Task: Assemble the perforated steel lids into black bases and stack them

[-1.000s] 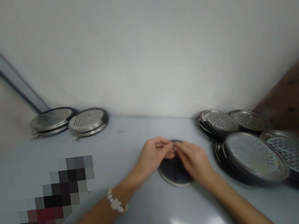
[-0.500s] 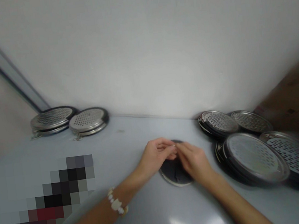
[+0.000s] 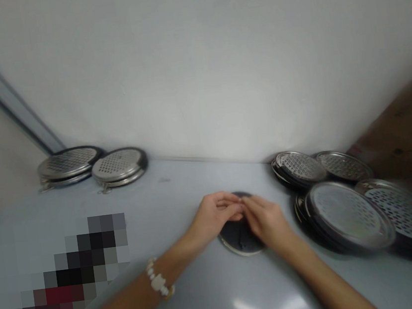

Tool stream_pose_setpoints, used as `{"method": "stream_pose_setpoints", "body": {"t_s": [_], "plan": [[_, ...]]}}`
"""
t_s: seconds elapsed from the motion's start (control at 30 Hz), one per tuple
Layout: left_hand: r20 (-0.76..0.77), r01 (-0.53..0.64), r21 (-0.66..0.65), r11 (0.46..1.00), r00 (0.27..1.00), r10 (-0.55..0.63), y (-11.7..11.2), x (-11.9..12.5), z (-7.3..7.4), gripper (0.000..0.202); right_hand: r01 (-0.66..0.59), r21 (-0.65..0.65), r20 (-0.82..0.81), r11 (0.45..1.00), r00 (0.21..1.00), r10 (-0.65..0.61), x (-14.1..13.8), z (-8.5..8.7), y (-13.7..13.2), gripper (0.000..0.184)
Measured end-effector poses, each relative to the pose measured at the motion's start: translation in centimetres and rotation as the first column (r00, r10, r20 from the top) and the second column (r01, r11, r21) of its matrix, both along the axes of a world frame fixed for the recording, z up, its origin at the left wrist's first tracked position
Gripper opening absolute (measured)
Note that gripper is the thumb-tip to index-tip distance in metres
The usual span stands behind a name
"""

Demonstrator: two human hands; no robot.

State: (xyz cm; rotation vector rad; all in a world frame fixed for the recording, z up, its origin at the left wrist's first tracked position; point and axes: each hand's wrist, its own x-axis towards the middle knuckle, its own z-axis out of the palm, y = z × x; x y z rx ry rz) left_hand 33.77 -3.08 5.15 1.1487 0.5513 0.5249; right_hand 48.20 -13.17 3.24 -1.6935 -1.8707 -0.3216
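Note:
A round dark disc with a metal rim [image 3: 239, 243] lies flat on the pale grey table [image 3: 181, 197]. Both my hands are over its far edge. My left hand [image 3: 215, 215], with a bead bracelet at the wrist, has its fingers pinched together. My right hand [image 3: 265, 220] meets it fingertip to fingertip, also pinched. Whatever small thing they pinch between them is too small to make out.
Several perforated round metal lids [image 3: 348, 214] lie piled at the right, partly overlapping. Two more perforated lids [image 3: 119, 164] sit at the back left by the white wall. A brown surface [image 3: 409, 129] is at far right. A pixelated patch covers the lower left.
Both hands stay pinched together over the disc; the view has shifted slightly, nothing else visibly moves.

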Motion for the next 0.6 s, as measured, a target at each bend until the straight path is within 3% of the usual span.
{"method": "stream_pose_setpoints", "body": {"t_s": [0.27, 0.6], "plan": [[0.001, -0.067, 0.02, 0.998, 0.998, 0.067, -0.18, 0.34, -0.4, 0.029, 0.008, 0.005, 0.026, 1.0, 1.0, -0.008, -0.23, 0.48, -0.22, 0.028], [-0.006, -0.1, 0.001, 0.995, 0.995, 0.1, -0.93, 0.17, 0.42, 0.029, 0.023, 0.031, 0.139, 0.999, 0.99, -0.027, -0.32, 0.23, -0.31, 0.028]]}}
